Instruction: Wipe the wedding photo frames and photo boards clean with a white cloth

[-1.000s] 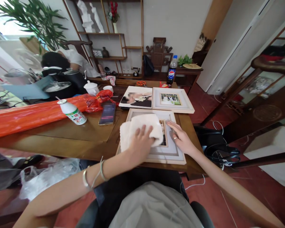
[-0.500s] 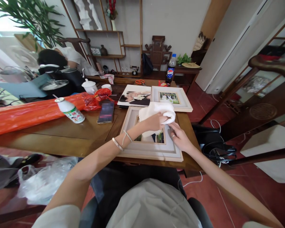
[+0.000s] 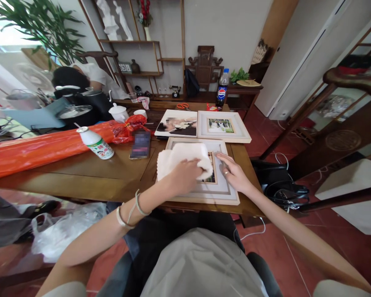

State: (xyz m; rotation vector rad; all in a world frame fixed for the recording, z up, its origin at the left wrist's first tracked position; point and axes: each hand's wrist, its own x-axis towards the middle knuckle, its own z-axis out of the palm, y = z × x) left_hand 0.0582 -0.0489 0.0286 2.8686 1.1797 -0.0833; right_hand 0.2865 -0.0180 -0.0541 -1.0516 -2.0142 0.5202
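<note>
A white-framed picture [image 3: 218, 192] lies flat at the near edge of the wooden table [image 3: 89, 173]. My left hand [image 3: 184, 176] presses a folded white cloth [image 3: 179, 156] onto the picture's glass, fingers curled over the cloth. Resting flat on the frame's right side is my right hand [image 3: 235, 175], fingers stretched out, a ring on one finger. The cloth hides most of the photo.
Two more pictures [image 3: 177, 123] [image 3: 223, 126] lie behind the near frame. A phone [image 3: 140, 144], a white bottle [image 3: 95, 142] and a long orange plastic bundle [image 3: 43, 148] sit to the left. A cola bottle [image 3: 221, 88] stands at the back. Another person [image 3: 71, 80] sits at far left.
My left hand drew the cloth from the frame's upper right back down and left across the glass. My right hand stayed on the frame's right side.
</note>
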